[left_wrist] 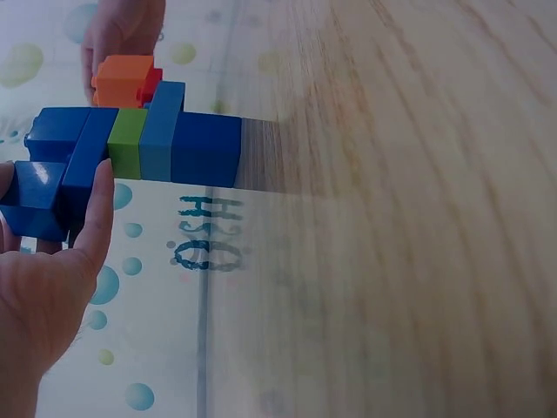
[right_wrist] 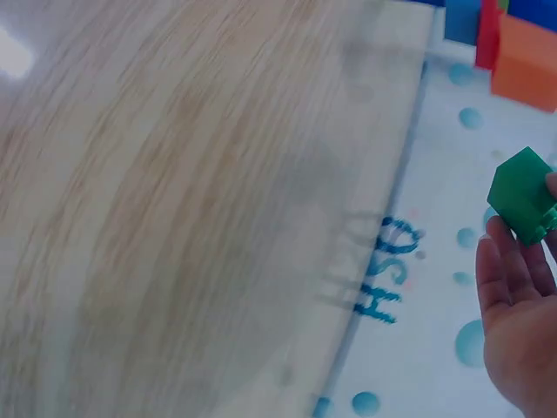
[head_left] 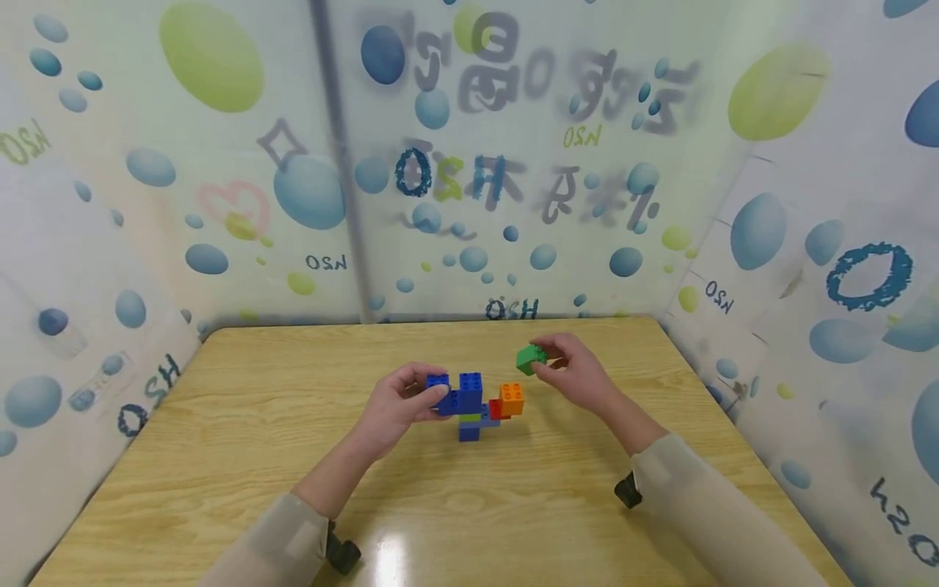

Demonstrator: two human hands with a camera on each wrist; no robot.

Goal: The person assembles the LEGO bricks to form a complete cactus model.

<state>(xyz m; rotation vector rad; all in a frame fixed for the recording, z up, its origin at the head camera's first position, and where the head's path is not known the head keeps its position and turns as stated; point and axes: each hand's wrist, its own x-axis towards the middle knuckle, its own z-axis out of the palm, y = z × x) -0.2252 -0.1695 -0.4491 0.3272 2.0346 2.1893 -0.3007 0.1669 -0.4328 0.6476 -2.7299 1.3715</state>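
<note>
On the table stands a small structure of toy building bricks: a blue base brick (left_wrist: 206,150), a lighter blue brick (left_wrist: 162,131), a lime green brick (left_wrist: 127,144) and dark blue bricks (head_left: 470,393) on top. From its right side a red brick (head_left: 495,409) juts out with an orange brick (head_left: 511,399) on it. My left hand (head_left: 396,408) grips the blue brick (head_left: 438,391) at the structure's upper left. Held between the fingers of my right hand (head_left: 575,373) is a green brick (head_left: 531,359), tilted and apart from the structure, above and right of the orange brick.
The wooden table (head_left: 293,391) extends around the structure on all sides. Behind it and at both sides hang pale curtains (head_left: 469,244) printed with bubbles and letters. Dark wrist devices (head_left: 341,554) sit at the sleeve cuffs.
</note>
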